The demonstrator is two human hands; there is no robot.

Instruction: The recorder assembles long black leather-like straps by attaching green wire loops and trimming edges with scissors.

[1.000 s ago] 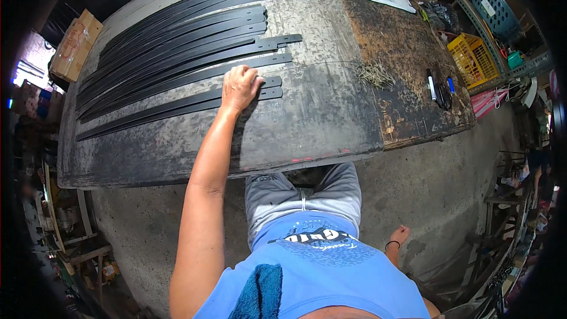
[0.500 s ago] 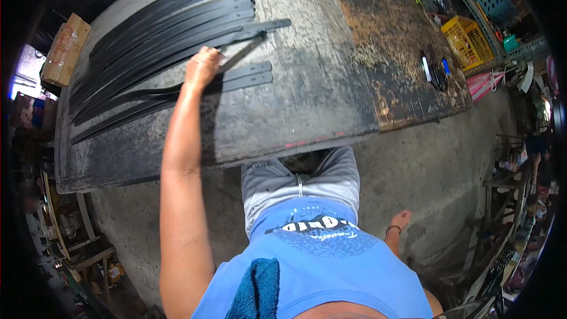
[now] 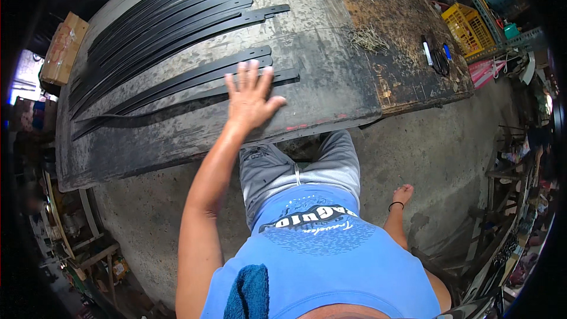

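My left hand [image 3: 251, 100] is open, its fingers spread over a long black strip [image 3: 286, 76] near the table's front edge. Part of that strip is hidden beneath the fingers; whether they press on it I cannot tell. Just behind lie two more flat black strips [image 3: 195, 75] with holes at their right ends. A larger group of black strips [image 3: 177, 29] fans across the table's left half. My right hand [image 3: 403, 194] hangs low at my right side, a dark band round its wrist. Nothing shows in it, and its fingers are too foreshortened to read.
The grey worktable [image 3: 319, 100] has a worn brown board [image 3: 407, 41] at its right, with dry fibres [image 3: 369, 39], a marker [image 3: 426, 51] and dark-handled scissors [image 3: 440, 62]. A cardboard box [image 3: 64, 49] stands left; a yellow crate [image 3: 468, 28] stands right.
My left hand has let go of a black strip, which now lies nearest the front edge. The hand has moved right and toward me, its fingers spreading. My right arm has swung slightly forward.
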